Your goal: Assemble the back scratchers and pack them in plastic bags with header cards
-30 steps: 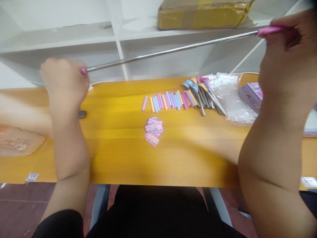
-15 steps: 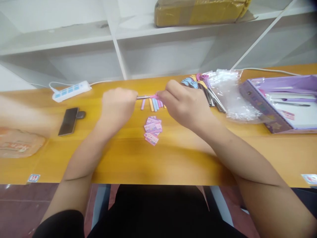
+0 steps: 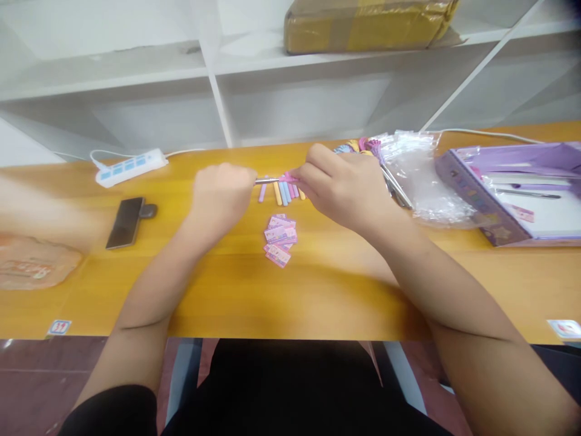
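Over the middle of the desk, my left hand (image 3: 224,192) is closed in a fist round the silvery shaft of a thin metal stick (image 3: 267,180). The stick lies roughly level between my hands and has a pink end. My right hand (image 3: 342,184) pinches that pink end, with its fingertips partly hiding it. Just below and behind the stick lie several short pastel sticks (image 3: 285,192) in pink, yellow, blue and purple. Nearer me is a loose pile of small pink and purple printed cards (image 3: 280,235).
Metal sticks with coloured tops (image 3: 396,184) lie beyond my right hand, beside clear plastic bags (image 3: 438,188). Further right stands a purple open box (image 3: 481,200). A phone (image 3: 126,223), power strip (image 3: 131,168) and orange-brown package (image 3: 39,263) are on the left. Shelves rise behind, holding a taped carton (image 3: 370,25).
Both hands keep hold of the stick. My left hand has shifted slightly right, and my right hand has moved only a little. The view has tilted slightly.
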Tool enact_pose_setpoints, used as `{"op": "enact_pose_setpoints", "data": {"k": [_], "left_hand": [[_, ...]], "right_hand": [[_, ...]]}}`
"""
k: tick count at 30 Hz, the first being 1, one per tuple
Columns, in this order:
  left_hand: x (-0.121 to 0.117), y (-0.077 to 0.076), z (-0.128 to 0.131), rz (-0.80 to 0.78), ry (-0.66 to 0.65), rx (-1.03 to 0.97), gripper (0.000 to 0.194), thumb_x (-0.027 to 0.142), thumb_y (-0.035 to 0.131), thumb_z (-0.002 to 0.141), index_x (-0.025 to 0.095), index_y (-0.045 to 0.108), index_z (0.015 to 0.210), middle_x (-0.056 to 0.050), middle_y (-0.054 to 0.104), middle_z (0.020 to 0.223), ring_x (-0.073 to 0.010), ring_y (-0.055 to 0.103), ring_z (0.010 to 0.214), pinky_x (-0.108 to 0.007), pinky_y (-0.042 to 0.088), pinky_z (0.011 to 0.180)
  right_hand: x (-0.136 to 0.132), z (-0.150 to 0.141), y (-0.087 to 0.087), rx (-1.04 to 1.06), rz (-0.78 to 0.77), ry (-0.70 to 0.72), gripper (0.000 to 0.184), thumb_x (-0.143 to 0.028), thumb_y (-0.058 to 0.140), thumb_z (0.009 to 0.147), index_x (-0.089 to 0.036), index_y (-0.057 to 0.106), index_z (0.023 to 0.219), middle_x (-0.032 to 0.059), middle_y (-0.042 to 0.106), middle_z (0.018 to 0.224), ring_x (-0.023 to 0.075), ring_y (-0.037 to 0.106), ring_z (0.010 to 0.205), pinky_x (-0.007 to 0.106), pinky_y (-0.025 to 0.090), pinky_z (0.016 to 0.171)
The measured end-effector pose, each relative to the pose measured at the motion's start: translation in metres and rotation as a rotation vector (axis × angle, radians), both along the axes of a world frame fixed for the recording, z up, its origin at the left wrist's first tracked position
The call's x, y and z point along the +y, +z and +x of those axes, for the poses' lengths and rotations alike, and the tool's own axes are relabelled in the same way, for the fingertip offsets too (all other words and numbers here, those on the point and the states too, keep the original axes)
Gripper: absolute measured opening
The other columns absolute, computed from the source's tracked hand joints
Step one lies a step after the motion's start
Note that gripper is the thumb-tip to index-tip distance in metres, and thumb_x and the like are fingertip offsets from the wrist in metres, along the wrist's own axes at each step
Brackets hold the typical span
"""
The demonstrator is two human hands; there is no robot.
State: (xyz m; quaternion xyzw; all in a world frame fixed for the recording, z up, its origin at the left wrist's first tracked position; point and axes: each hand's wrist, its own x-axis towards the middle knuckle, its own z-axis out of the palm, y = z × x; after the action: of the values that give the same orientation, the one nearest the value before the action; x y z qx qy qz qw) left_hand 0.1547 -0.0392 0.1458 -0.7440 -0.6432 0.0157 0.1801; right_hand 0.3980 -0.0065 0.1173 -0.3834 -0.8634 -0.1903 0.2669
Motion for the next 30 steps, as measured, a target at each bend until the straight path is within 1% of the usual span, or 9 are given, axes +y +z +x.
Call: {"op": "enact_pose_setpoints", "data": {"k": [2, 6, 10, 14, 19, 23, 27, 30], "left_hand": [[0.0006, -0.0002, -0.0004, 0.005, -0.005, -0.01, 0.03, 0.007, 0.05, 0.095, 0.02, 0.076, 0.086, -0.012, 0.061, 0.073, -0.0263, 0.055, 0.066, -0.04, 0.026, 0.064], [0.0013, -0.0015, -0.0005, -0.003, -0.006, -0.026, 0.033, 0.008, 0.049, 0.096, 0.021, 0.078, 0.09, -0.014, 0.067, 0.077, -0.0283, 0.059, 0.069, -0.04, 0.028, 0.065], [0.0007, -0.0011, 0.0017, -0.019, 0.015, -0.046, 0.032, 0.011, 0.05, 0.101, 0.02, 0.08, 0.092, -0.015, 0.07, 0.081, -0.0306, 0.064, 0.074, -0.04, 0.03, 0.067], [-0.0009, 0.0012, 0.0036, -0.023, 0.024, -0.035, 0.032, 0.013, 0.051, 0.102, 0.019, 0.081, 0.094, -0.016, 0.071, 0.081, -0.033, 0.068, 0.077, -0.04, 0.031, 0.067], [-0.0026, 0.0025, 0.0024, 0.002, -0.005, -0.063, 0.03, 0.013, 0.052, 0.1, 0.02, 0.08, 0.09, -0.015, 0.069, 0.078, -0.0307, 0.065, 0.074, -0.04, 0.031, 0.067], [-0.0027, 0.0025, 0.0015, 0.022, -0.017, -0.089, 0.028, 0.012, 0.053, 0.098, 0.02, 0.078, 0.088, -0.015, 0.068, 0.077, -0.0293, 0.062, 0.072, -0.041, 0.03, 0.067], [-0.002, 0.0028, 0.0016, 0.01, 0.006, -0.107, 0.026, 0.013, 0.056, 0.099, 0.019, 0.079, 0.089, -0.015, 0.07, 0.079, -0.0306, 0.066, 0.076, -0.04, 0.036, 0.069], [-0.0023, 0.0037, 0.0016, 0.019, 0.019, -0.108, 0.025, 0.014, 0.057, 0.098, 0.019, 0.08, 0.089, -0.013, 0.069, 0.077, -0.0302, 0.069, 0.078, -0.039, 0.043, 0.073]], "right_hand": [[0.001, 0.0007, 0.0011, 0.004, -0.014, -0.002, 0.042, -0.03, 0.044, 0.12, -0.02, 0.075, 0.093, 0.0067, 0.061, 0.089, 0.0148, 0.029, 0.068, 0.037, 0.018, 0.07], [0.0034, 0.0021, -0.0002, -0.034, 0.03, -0.001, 0.045, -0.034, 0.043, 0.122, -0.021, 0.079, 0.099, 0.0081, 0.067, 0.092, 0.0152, 0.034, 0.069, 0.036, 0.018, 0.069], [0.0047, 0.0026, -0.0023, -0.048, 0.047, 0.003, 0.046, -0.033, 0.042, 0.123, -0.021, 0.081, 0.102, 0.0083, 0.071, 0.098, 0.0147, 0.037, 0.069, 0.037, 0.019, 0.069], [0.0041, 0.0029, -0.0014, -0.035, 0.023, 0.013, 0.044, -0.03, 0.043, 0.123, -0.02, 0.083, 0.105, 0.0091, 0.073, 0.106, 0.0136, 0.039, 0.07, 0.036, 0.02, 0.07], [0.0022, 0.004, 0.0, -0.031, -0.002, 0.024, 0.041, -0.031, 0.044, 0.122, -0.021, 0.082, 0.11, 0.0104, 0.075, 0.116, 0.0142, 0.043, 0.073, 0.036, 0.022, 0.071], [0.0018, 0.003, -0.0005, -0.022, -0.006, 0.024, 0.04, -0.03, 0.044, 0.122, -0.021, 0.082, 0.112, 0.0106, 0.075, 0.12, 0.0142, 0.042, 0.072, 0.036, 0.023, 0.071], [0.004, 0.0025, 0.0003, -0.038, -0.024, 0.014, 0.04, -0.026, 0.042, 0.122, -0.02, 0.08, 0.111, 0.0085, 0.075, 0.119, 0.0137, 0.04, 0.072, 0.036, 0.025, 0.072], [0.0065, 0.0044, 0.0026, -0.057, -0.023, 0.014, 0.041, -0.021, 0.038, 0.122, -0.018, 0.078, 0.112, 0.0079, 0.075, 0.119, 0.0141, 0.043, 0.075, 0.035, 0.028, 0.073]]}}
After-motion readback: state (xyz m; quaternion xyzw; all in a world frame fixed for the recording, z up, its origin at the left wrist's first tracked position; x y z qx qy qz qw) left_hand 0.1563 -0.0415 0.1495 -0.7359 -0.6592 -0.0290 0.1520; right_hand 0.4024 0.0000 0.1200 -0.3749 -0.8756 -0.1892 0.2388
